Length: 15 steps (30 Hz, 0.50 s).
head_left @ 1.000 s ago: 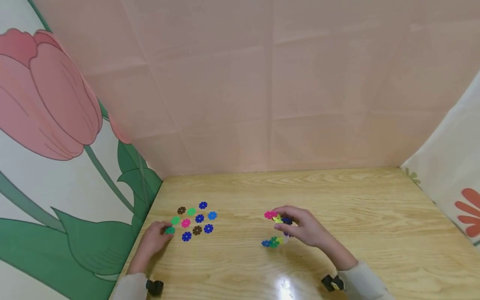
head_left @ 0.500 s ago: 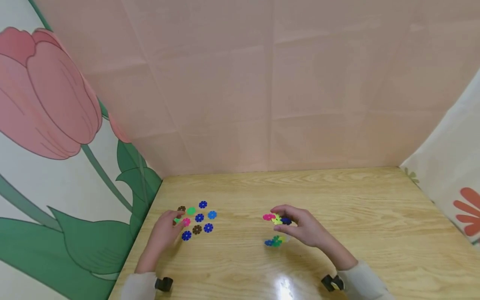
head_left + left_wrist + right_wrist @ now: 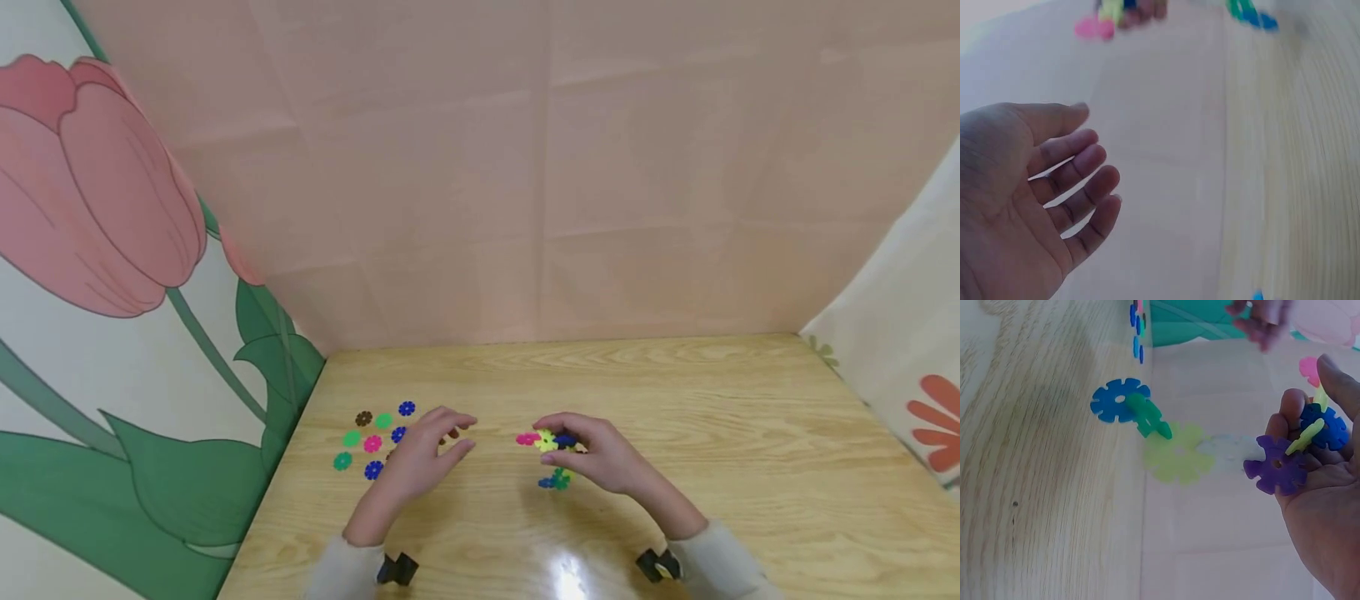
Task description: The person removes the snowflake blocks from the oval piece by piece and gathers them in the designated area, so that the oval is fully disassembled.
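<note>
My right hand grips a chain of linked flower-shaped plastic discs between thumb and fingers. A pink disc, a yellow disc and a dark blue disc show at its upper end. In the right wrist view, the chain curves on through a purple disc, a pale clear disc, a yellow-green disc and a green disc to a blue disc. My left hand hovers to the left, fingers spread and loosely bent, palm bare in the left wrist view.
Loose discs lie on the left of the wooden table, among them a pink disc, a brown disc and a dark green disc. My left hand hides several others. A pink cloth hangs behind the table.
My left hand has moved right from the loose discs toward the chain. The discs it passed over still lie on the table. In my right hand the chain has turned slightly, its pink end shifting left.
</note>
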### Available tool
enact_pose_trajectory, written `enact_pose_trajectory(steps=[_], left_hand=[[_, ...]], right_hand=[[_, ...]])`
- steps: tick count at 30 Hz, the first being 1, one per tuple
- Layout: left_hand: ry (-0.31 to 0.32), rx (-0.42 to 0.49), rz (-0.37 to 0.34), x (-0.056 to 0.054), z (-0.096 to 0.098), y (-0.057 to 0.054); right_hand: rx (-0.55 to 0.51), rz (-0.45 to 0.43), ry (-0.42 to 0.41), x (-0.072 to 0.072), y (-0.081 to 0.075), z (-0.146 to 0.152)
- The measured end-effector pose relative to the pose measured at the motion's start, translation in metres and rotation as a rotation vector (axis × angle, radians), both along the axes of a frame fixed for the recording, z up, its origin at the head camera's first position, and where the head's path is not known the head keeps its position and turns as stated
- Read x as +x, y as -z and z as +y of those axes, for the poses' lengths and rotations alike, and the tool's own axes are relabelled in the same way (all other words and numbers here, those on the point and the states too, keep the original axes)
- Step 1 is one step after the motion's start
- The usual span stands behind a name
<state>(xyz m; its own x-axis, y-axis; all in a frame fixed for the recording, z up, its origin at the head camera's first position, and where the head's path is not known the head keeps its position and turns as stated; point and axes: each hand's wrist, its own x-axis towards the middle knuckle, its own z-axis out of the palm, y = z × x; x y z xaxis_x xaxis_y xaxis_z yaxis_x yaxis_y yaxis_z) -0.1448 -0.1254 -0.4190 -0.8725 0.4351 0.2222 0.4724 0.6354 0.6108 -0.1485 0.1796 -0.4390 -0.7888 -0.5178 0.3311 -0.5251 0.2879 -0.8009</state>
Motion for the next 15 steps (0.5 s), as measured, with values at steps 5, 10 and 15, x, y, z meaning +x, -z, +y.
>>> enact_pose_trajectory(steps=[5, 10, 15], left_hand=[[0.09, 0.04, 0.047, 0.004, 0.029, -0.003], [0.11, 0.077, 0.065, 0.004, 0.05, 0.001], [0.112, 0.102, 0.08, 0.004, 0.061, 0.002]], right_hand=[[-0.015, 0.022, -0.023, -0.001, 0.002, -0.001], [-0.038, 0.02, -0.047, -0.002, 0.001, -0.001], [-0.061, 0.003, -0.074, -0.002, 0.0, -0.001]])
